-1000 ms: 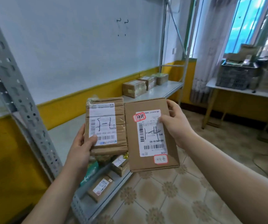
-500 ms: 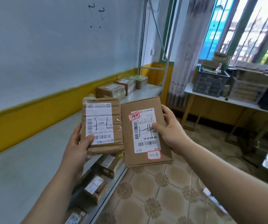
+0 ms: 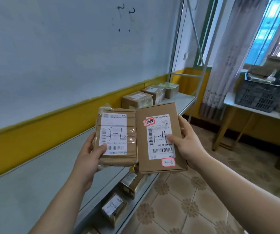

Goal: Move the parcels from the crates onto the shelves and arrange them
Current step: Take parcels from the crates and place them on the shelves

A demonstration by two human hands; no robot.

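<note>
We hold two parcels up in front of us, above the front edge of the shelf (image 3: 34, 183), with their labels toward us. Our left hand (image 3: 92, 156) grips the taped parcel (image 3: 117, 137) from its lower left, with the thumb on the label and the fingers behind. Our right hand (image 3: 188, 144) grips the box (image 3: 159, 132) from its right side, also with the thumb on the label. The two parcels are side by side and their inner edges are touching or almost touching; we cannot tell which. The hands are apart, one on each outer side.

The shelf is a long, pale grey board that runs along the wall (image 3: 68, 56). Three parcels (image 3: 137, 98) stand in a row at its far end, near the metal post (image 3: 178, 39). Under it, on the lower shelf (image 3: 135, 205), more parcels (image 3: 132, 183) lie with their labels up.

The wall is white above and has a yellow band (image 3: 51, 129) below. The floor (image 3: 194, 200) has beige tiles with a flower pattern. On the right, a curtain (image 3: 228, 56) hangs beside a window (image 3: 270, 27). A dark crate (image 3: 260, 97) full of parcels stands on a white table (image 3: 254, 112) under the window.
</note>
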